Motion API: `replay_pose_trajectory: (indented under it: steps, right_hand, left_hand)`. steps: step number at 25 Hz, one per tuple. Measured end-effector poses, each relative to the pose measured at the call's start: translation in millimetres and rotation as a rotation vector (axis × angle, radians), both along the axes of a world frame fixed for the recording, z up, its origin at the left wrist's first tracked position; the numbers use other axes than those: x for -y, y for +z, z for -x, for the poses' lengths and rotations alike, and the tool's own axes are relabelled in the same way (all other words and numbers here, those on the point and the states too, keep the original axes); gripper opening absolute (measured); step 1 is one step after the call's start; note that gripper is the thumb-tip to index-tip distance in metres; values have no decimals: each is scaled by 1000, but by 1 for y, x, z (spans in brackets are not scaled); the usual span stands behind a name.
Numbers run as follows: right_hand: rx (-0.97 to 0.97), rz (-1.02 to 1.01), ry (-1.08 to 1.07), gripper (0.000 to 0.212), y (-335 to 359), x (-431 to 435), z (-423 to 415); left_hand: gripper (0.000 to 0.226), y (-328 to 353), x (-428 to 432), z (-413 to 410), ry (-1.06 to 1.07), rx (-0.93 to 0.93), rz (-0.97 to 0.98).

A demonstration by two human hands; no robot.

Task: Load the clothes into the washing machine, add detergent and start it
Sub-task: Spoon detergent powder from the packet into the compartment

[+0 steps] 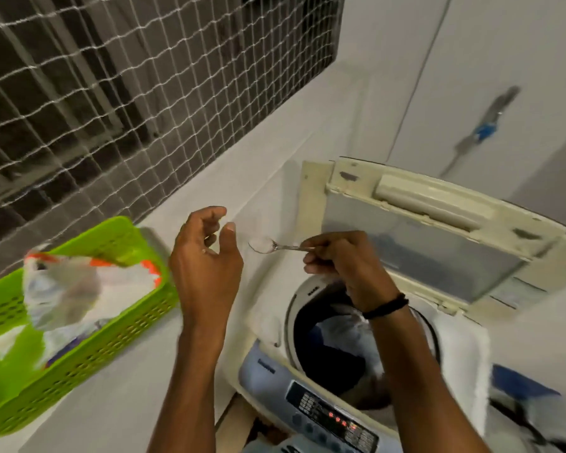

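A top-loading washing machine [265,325] stands at lower right with its lid [422,243] raised. Clothes [337,341] lie inside the dark drum. Red lights glow on the control panel [334,416] at the front. My right hand [337,256] is shut on the handle of a metal spoon [268,246] that carries white powder, held level above the machine's far left corner. My left hand [206,259] hovers just left of the spoon, fingers apart and curled, holding nothing. A detergent bag [79,289], white with orange print, sits open in the green basket [111,348] on the left.
The green basket rests on a white ledge [138,403] left of the machine. A netted window grille [128,93] rises behind the ledge. White wall and a pipe with a blue fitting [484,129] are behind the lid. Dark cloth [520,387] lies at the machine's right side.
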State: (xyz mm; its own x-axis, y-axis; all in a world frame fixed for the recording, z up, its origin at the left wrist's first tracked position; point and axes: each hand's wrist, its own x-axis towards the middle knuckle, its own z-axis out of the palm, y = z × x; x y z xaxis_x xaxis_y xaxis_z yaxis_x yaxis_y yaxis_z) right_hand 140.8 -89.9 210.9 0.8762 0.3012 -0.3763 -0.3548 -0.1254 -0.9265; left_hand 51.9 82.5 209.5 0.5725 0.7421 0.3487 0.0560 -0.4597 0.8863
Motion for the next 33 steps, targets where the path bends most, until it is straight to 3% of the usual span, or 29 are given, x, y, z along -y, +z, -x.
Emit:
replay_pose_trajectory:
  steps: [8, 13, 16, 21, 26, 33]
  right_hand:
    - [-122, -12, -281, 27, -68, 89, -27]
    - [-230, 73, -522, 20, -145, 151, -35]
    - [-273, 116, -648, 20, -185, 172, -32]
    - [-200, 403, -606, 16, -225, 167, -28]
    - [44, 689, -443, 25, -235, 151, -19]
    - [249, 717, -344, 34, -229, 139, 0]
  left_hand:
    - [17, -73, 76, -69, -330, -281, 142]
    - [15, -150, 123, -102, -451, -503, 422]
    - [27, -193, 142, -115, -520, -631, 503]
    - [31, -224, 160, -121, -634, -794, 334]
    - [42, -232, 165, -124, -747, -871, 259]
    - [53, -241, 165, -124, -784, -955, 269]
